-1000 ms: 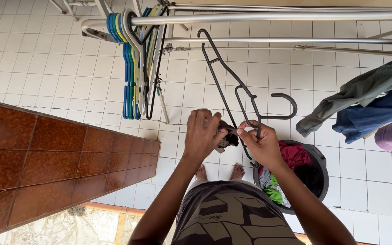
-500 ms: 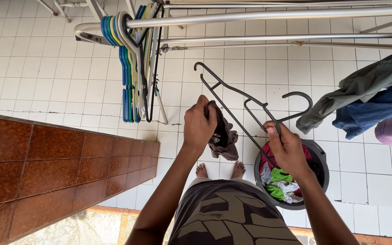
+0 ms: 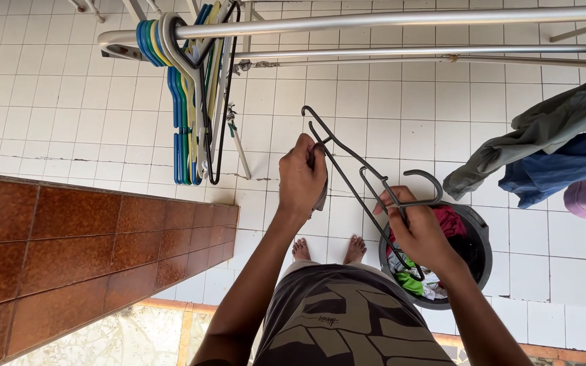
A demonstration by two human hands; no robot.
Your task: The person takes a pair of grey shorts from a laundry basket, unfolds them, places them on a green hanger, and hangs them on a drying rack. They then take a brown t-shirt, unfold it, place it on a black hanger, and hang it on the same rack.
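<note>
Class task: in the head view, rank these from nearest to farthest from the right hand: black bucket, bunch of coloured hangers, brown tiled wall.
1. Black bucket, just beneath the right hand.
2. Bunch of coloured hangers, upper left on the rail.
3. Brown tiled wall, far left.

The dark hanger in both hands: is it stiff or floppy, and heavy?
The dark hanger probably is stiff: its thin bars stay straight between the left hand and right hand. It seems light, being slim. Its open hook could snag easily.
</note>
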